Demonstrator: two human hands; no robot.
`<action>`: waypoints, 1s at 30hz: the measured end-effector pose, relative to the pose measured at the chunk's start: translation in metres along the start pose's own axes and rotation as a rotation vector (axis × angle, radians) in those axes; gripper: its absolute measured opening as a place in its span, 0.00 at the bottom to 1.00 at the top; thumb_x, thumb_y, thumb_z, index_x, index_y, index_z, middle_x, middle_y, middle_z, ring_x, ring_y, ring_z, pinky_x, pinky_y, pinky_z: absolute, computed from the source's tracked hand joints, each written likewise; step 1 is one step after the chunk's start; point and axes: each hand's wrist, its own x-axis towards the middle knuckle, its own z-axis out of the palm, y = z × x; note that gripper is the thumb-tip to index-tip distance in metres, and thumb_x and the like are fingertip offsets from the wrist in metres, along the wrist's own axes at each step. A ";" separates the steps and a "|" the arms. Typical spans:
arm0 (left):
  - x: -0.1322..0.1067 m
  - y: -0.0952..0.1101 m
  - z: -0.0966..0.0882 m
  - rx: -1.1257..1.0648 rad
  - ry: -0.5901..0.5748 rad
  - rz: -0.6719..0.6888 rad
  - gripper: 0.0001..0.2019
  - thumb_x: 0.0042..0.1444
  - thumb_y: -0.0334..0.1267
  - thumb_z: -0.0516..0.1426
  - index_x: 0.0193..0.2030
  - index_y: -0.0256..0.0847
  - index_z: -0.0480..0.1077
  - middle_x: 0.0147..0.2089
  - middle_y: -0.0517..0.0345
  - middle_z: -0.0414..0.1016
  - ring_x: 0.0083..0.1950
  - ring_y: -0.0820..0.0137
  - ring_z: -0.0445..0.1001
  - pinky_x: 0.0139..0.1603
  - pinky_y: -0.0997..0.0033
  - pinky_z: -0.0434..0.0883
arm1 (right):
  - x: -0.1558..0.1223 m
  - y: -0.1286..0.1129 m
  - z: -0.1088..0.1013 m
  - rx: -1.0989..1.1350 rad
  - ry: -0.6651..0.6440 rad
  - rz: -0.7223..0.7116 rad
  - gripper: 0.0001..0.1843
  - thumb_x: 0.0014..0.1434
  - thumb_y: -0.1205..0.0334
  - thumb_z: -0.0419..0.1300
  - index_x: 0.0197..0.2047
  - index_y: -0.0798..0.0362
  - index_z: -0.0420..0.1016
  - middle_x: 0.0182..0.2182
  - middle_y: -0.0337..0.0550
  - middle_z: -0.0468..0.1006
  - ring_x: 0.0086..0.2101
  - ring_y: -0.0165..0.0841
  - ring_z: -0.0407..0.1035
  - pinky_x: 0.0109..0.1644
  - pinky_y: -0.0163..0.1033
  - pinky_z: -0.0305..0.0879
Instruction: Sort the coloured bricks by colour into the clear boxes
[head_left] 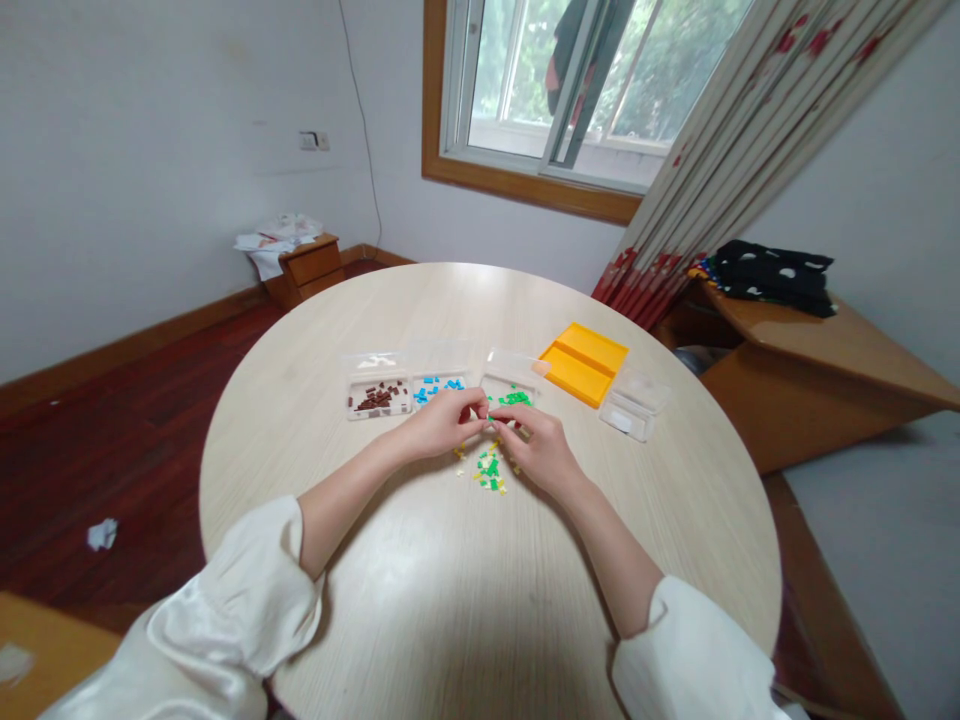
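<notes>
My left hand (pixel 444 420) and my right hand (pixel 538 442) meet above the middle of the round table (pixel 465 590). Between their fingertips is a small green brick (pixel 491 420), pinched from both sides. Just below lies a loose pile of green, yellow and cream bricks (pixel 489 468). Behind my fingers stands a clear box of green bricks (pixel 516 397). To its left are a clear box of blue bricks (pixel 439 388), partly covered by my left hand, and a clear box of dark brown bricks (pixel 379 398).
An open orange case (pixel 585 362) lies at the back right, with a clear box (pixel 631 405) beside it. Past the table's right edge is a tilted wooden cabinet (pixel 810 370) with black cloth (pixel 776 277) on top. A small drawer unit (pixel 311 265) stands at the far left.
</notes>
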 end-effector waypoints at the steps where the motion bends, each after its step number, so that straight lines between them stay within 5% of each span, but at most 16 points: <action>1: 0.000 0.000 0.000 0.014 -0.019 0.002 0.03 0.53 0.33 0.54 0.31 0.37 0.67 0.25 0.65 0.65 0.26 0.76 0.61 0.28 0.76 0.57 | 0.000 0.001 -0.001 -0.025 0.034 0.016 0.07 0.57 0.65 0.56 0.37 0.51 0.76 0.33 0.44 0.80 0.35 0.34 0.72 0.42 0.40 0.67; 8: -0.002 0.004 -0.005 0.121 -0.227 0.152 0.08 0.53 0.25 0.52 0.34 0.37 0.73 0.35 0.55 0.73 0.39 0.72 0.69 0.43 0.72 0.65 | 0.002 0.023 -0.012 -0.242 0.313 0.125 0.07 0.56 0.63 0.56 0.35 0.52 0.75 0.34 0.46 0.79 0.38 0.39 0.70 0.46 0.46 0.63; 17: -0.004 0.004 -0.005 0.215 -0.355 0.191 0.11 0.50 0.23 0.55 0.38 0.36 0.75 0.39 0.54 0.74 0.40 0.72 0.71 0.45 0.74 0.66 | 0.002 0.037 -0.009 -0.367 0.289 0.169 0.08 0.55 0.64 0.58 0.37 0.53 0.76 0.37 0.48 0.76 0.41 0.41 0.66 0.46 0.48 0.60; 24: -0.003 0.001 -0.002 0.287 -0.336 0.195 0.09 0.51 0.26 0.55 0.37 0.35 0.74 0.38 0.52 0.75 0.41 0.69 0.71 0.45 0.73 0.66 | 0.003 0.011 -0.012 -0.057 -0.067 0.078 0.06 0.54 0.68 0.56 0.30 0.53 0.75 0.28 0.42 0.75 0.32 0.33 0.68 0.39 0.39 0.63; 30: -0.004 0.001 -0.003 0.312 -0.328 0.196 0.09 0.50 0.26 0.54 0.35 0.36 0.74 0.36 0.53 0.74 0.38 0.69 0.71 0.41 0.74 0.65 | -0.003 -0.008 -0.021 0.114 -0.461 0.217 0.06 0.50 0.69 0.57 0.28 0.55 0.76 0.24 0.38 0.74 0.26 0.28 0.66 0.31 0.33 0.61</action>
